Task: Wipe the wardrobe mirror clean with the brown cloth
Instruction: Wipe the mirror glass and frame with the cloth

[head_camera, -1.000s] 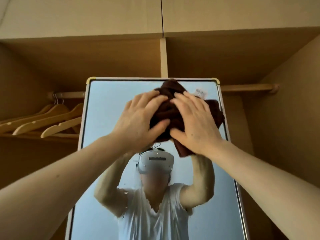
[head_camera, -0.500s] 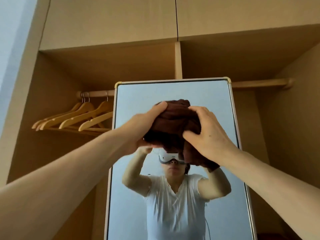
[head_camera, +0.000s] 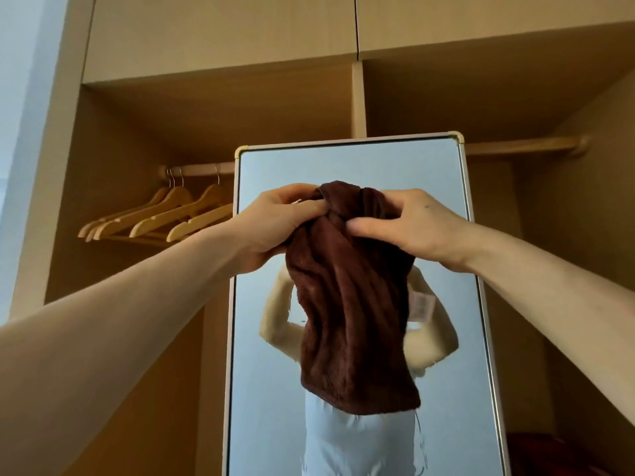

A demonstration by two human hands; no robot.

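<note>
Gripping the bunched top of the brown cloth (head_camera: 350, 304), the left hand (head_camera: 275, 228) and right hand (head_camera: 412, 228) both have their fingers curled around it. It hangs down loosely in front of the mirror (head_camera: 446, 187), inside the wardrobe (head_camera: 213, 108). Wooden hangers (head_camera: 165, 214) hang on the rail (head_camera: 202, 169) to the left.

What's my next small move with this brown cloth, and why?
Probably gather the hanging brown cloth into a pad and press it against the upper glass of the mirror. Your left hand and right hand both grip only its top edge, so the rest dangles loose in front of the glass, and like that it likely won't wipe well.
</note>
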